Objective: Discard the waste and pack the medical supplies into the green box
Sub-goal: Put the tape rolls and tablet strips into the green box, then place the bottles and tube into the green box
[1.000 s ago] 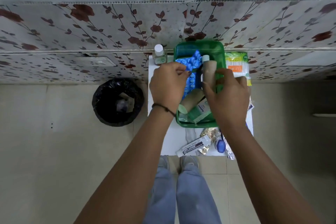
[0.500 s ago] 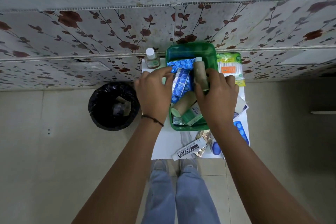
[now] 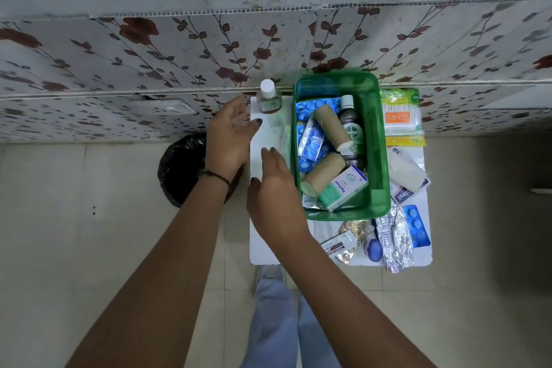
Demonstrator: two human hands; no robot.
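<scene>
The green box stands on a small white table. It holds blue pill strips, two beige bandage rolls, a Dettol bottle and a white-green carton. My left hand hovers open over the table's left edge, just below a small amber bottle. My right hand is open too, left of the box, holding nothing. Both hands are outside the box.
A black-lined waste bin sits on the floor left of the table, partly behind my left wrist. Cotton buds pack, a white roll, foil strips, a blue strip and a tube box lie around the box.
Both hands have let go of the items in the box and moved left, out over the table's left side. The Dettol bottle and pill strips now lie in the box.
</scene>
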